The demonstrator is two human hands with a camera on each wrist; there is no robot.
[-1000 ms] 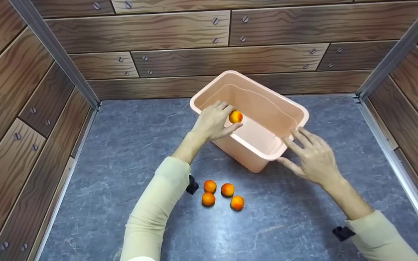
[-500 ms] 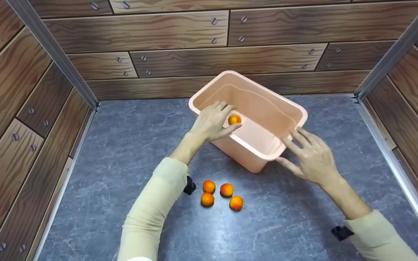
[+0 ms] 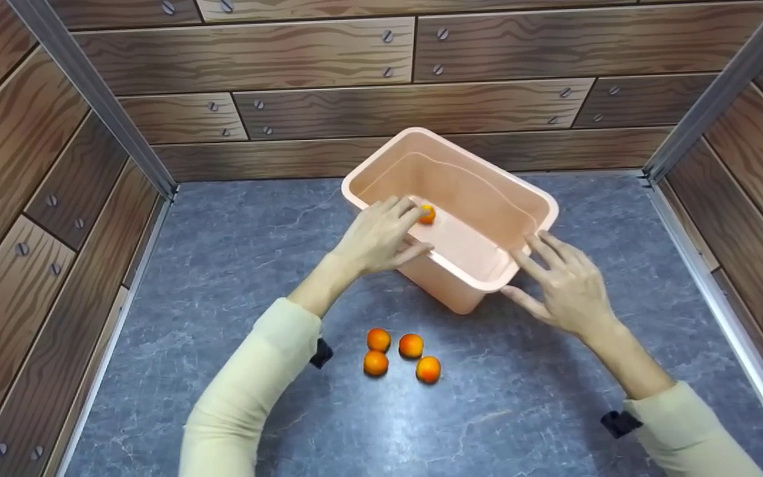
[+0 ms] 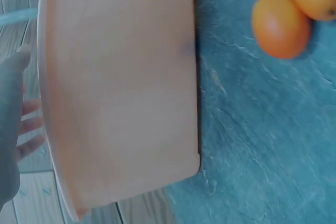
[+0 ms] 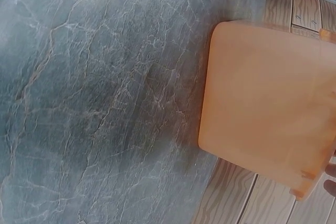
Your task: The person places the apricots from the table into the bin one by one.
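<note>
A pale pink plastic bin [image 3: 461, 278] stands at an angle near the back wall. My left hand [image 3: 378, 235] reaches over its near-left rim, fingers and thumb spread apart. Inside the bin a small round orange-red fruit [image 3: 427, 214] shows just past the left fingertips, partly covered by them. My right hand [image 3: 570, 288] rests its fingers on the rim at the bin's right corner, the thumb lying outside. In the left wrist view the bin's side [image 4: 121, 87] fills the middle, with the left hand [image 4: 13, 124] at its rim.
On the grey marbled surface [image 3: 236, 265] in front of the bin lie several more orange-red fruits [image 3: 411, 346], grouped closely. Wood-patterned walls [image 3: 328, 59] enclose the back and both sides, with metal strips along their corners.
The fruit by my left hand has dropped from the fingers into the bin. My left hand and forearm have shifted slightly left and toward me. The right hand stays at the rim.
</note>
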